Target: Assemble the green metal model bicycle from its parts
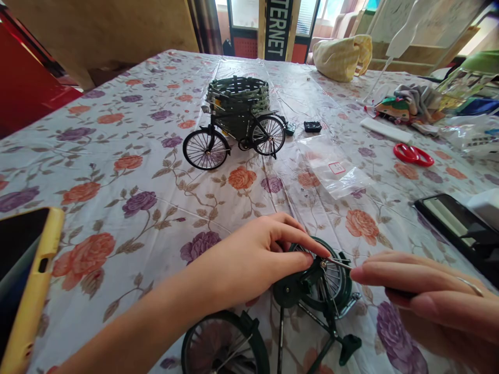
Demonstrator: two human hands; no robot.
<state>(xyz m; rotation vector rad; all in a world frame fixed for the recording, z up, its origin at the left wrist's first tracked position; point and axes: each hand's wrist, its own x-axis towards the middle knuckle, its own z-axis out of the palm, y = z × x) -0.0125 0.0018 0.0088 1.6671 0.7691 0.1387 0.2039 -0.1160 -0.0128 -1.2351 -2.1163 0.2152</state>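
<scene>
My left hand (265, 254) grips the rear wheel (319, 275) of a dark green model bicycle frame (312, 311), which lies on its side near the table's front edge. My right hand (421, 291) holds a small screwdriver (338, 263), its thin metal tip at the wheel's hub. A separate spoked wheel (222, 345) lies at the bottom edge of the view, partly cut off. Beyond them stands a finished black model bicycle (234, 137) carrying a woven green basket.
A floral tablecloth (97, 208) covers the table. A phone in a yellow case (27, 270) lies at the left, and a black tablet (452, 223) at the right. Red scissors (413, 155), a clear plastic bag (331, 171) and a small black box (312, 127) lie farther back.
</scene>
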